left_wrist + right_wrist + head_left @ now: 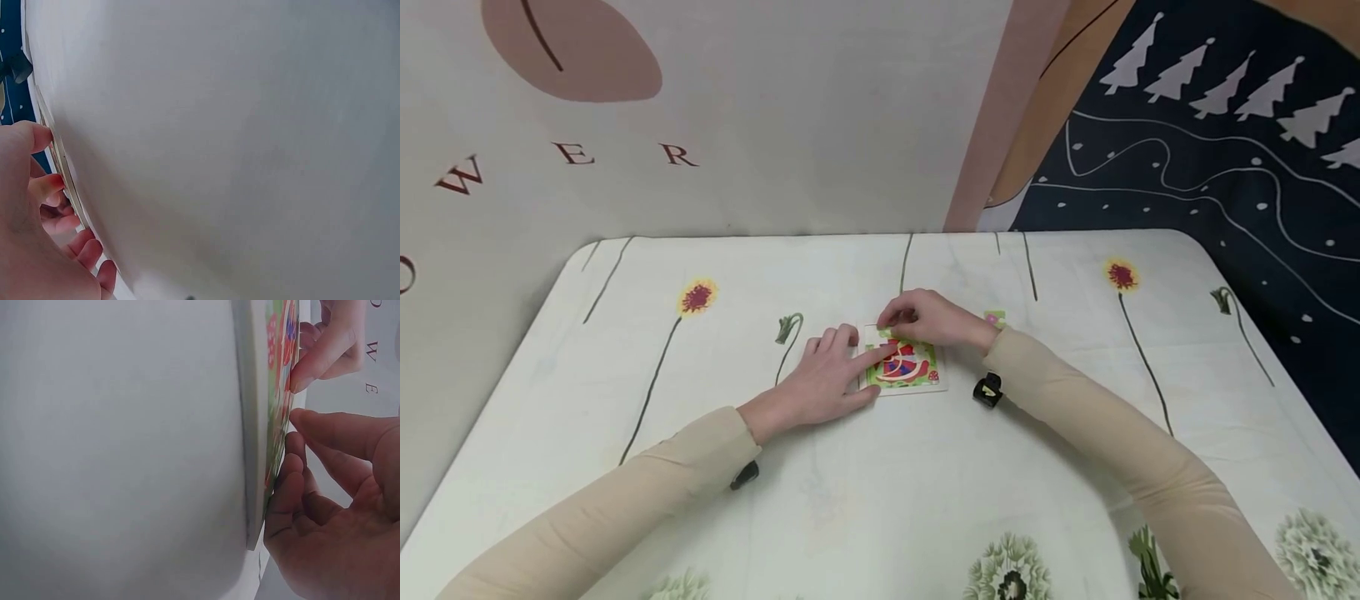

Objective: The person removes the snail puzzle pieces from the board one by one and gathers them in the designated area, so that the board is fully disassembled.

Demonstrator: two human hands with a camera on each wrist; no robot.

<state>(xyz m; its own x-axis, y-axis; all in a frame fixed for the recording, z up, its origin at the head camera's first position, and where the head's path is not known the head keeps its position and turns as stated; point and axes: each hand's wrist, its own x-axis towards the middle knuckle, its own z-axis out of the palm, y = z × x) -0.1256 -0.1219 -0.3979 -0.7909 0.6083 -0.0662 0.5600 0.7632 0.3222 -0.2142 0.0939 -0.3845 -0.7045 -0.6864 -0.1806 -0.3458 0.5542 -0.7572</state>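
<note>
Head view: over a white, flower-printed table, my left hand is laying a straight index finger on a small, colourful picture panel lying flat between my hands. My right hand is bending its fingers over the far edge; I cannot tell whether they are pinching anything. A small green piece is lying by my right wrist.

Left wrist view: my thumb is touching the panel's edge.

Right wrist view: fingertips are meeting its face. I seem to be steadying and adjusting; the next move is probably calling for light, careful pressure.
</note>
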